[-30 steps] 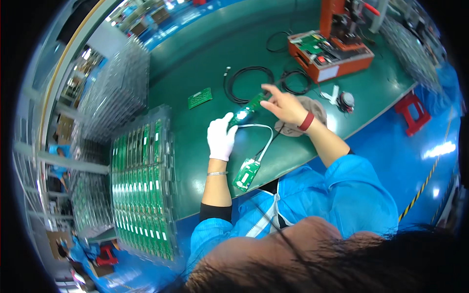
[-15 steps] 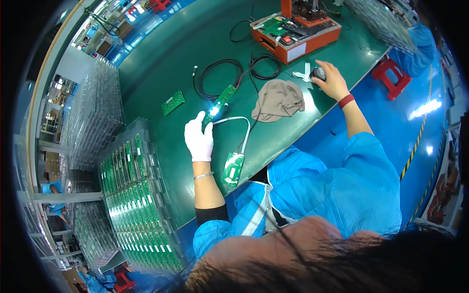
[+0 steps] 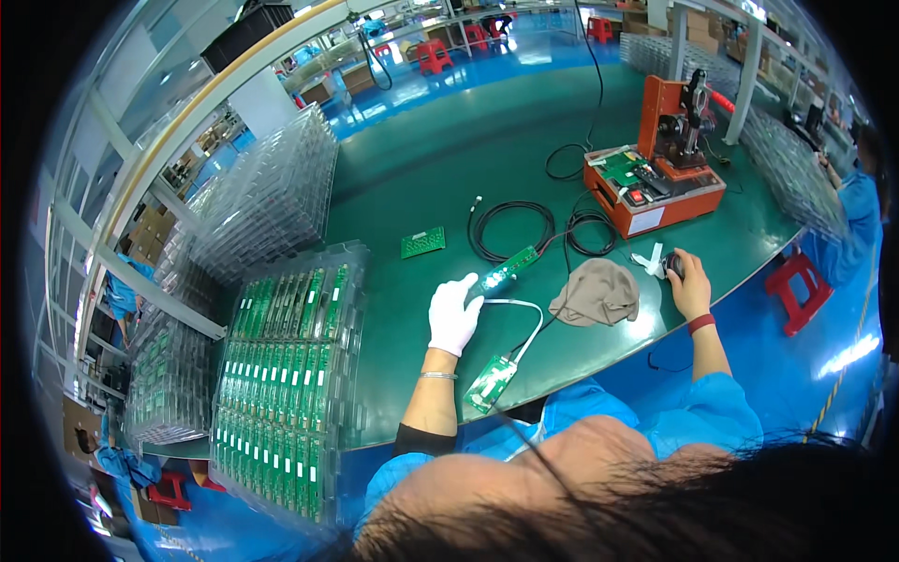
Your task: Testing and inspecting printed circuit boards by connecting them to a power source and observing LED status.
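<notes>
My left hand, in a white glove, pinches the near end of a narrow green circuit board with bright lit LEDs. From this end a white flat cable curves to a second green board by the table's near edge. My bare right hand has its fingers closed around a small dark rounded object, mostly hidden, beside white strips. Between the hands lies a crumpled brown cloth. A loose green board rests farther left.
Left of my hand, a clear tray holds rows of green boards, with stacked clear trays behind. Coiled black cables lie mid-table. An orange machine stands far right. A co-worker's blue sleeve shows at the right edge.
The whole view has swung, so the table sits lower and farther right in the picture. Both hands stay at the same things, and the board's LEDs remain lit.
</notes>
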`<state>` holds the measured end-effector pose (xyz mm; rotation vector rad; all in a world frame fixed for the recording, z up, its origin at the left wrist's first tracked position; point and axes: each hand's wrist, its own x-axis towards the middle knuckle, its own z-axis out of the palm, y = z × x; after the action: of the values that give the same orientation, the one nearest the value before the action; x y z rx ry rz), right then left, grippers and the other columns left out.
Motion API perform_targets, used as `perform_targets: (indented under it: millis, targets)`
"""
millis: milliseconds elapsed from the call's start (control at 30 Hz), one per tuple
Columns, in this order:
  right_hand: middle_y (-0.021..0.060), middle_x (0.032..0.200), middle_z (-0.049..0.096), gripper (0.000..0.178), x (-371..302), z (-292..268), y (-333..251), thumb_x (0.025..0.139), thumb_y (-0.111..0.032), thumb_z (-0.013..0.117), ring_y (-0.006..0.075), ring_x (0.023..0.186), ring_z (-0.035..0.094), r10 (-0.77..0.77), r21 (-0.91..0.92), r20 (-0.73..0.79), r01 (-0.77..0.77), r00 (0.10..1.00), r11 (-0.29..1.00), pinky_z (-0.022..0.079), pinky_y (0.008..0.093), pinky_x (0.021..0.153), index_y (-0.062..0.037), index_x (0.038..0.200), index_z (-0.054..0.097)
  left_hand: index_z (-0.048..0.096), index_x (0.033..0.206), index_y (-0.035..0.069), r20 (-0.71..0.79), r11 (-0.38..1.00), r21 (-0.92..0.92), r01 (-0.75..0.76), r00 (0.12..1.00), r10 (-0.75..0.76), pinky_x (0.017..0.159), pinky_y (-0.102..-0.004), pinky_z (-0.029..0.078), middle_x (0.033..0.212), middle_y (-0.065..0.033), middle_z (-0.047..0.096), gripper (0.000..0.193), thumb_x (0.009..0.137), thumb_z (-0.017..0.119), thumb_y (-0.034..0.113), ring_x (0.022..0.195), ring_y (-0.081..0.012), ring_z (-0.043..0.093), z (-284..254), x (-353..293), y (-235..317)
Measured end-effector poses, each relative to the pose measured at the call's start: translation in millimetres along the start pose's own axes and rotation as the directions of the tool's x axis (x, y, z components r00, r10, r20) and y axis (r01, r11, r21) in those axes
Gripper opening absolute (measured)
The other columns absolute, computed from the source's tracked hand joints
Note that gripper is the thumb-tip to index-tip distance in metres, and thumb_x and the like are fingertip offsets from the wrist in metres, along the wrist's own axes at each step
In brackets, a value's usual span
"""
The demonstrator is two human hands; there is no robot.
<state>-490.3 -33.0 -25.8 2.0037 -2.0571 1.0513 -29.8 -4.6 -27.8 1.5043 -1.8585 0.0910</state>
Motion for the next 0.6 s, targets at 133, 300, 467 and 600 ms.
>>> perform_targets:
  millis: [133, 300, 467, 600]
  targets:
    - [0.0099, 0.119, 0.058, 0.046, -11.6, -0.9, 1.4, 0.082, -0.013, 0.065, 0.0310, 0.101, 0.061, 0.034, -0.039, 0.044, -0.033, 0.998, 0.999, 0.050, 0.0358, 0.085, -0.0159, 0.126, 0.055, 0.063, 0.118, 0.007, 0.030, 0.999, -0.029, 0.031, 0.999, -0.030, 0.083, -0.0345, 0.047, 0.099, -0.0098, 0.063, 0.043, 0.076, 0.069, 0.016, 0.088, -0.0265, 0.058, -4.2, -4.9, 2.1]
    - [0.0096, 0.124, 0.058, 0.044, 2.3, 12.5, 23.0, 0.085, -0.015, 0.062, 0.0309, 0.104, 0.061, -0.051, -0.018, -0.003, 0.051, 0.999, 0.999, 0.050, 0.0354, 0.087, -0.0143, 0.129, 0.055, 0.065, 0.115, 0.004, 0.049, 0.998, -0.069, 0.000, 0.999, 0.003, 0.090, -0.0355, 0.048, 0.113, -0.0128, 0.066, 0.041, 0.076, 0.069, 0.013, 0.097, -0.0290, 0.061, 3.9, 10.9, 2.0]
    - [0.0055, 0.125, 0.060, 0.044, 8.0, 5.5, 3.6, 0.086, -0.019, 0.062, 0.0302, 0.103, 0.062, 0.039, -0.051, 0.040, -0.037, 0.998, 0.998, 0.050, 0.0346, 0.087, -0.0189, 0.130, 0.056, 0.064, 0.118, 0.004, 0.056, 0.999, -0.026, 0.040, 0.998, -0.039, 0.087, -0.0345, 0.049, 0.108, -0.0114, 0.067, 0.042, 0.077, 0.069, 0.014, 0.094, -0.0281, 0.062, -8.3, 12.6, 4.8]
    - [0.0043, 0.125, 0.060, 0.046, 6.4, 10.8, 10.5, 0.086, -0.019, 0.062, 0.0290, 0.104, 0.062, 0.047, -0.158, 0.096, -0.032, 0.994, 0.987, 0.050, 0.0341, 0.086, -0.0214, 0.131, 0.056, 0.064, 0.119, 0.006, 0.055, 1.000, -0.022, 0.018, 0.998, -0.017, 0.085, -0.0339, 0.049, 0.104, -0.0106, 0.066, 0.042, 0.079, 0.069, 0.016, 0.092, -0.0275, 0.062, -2.2, 10.7, 2.3]
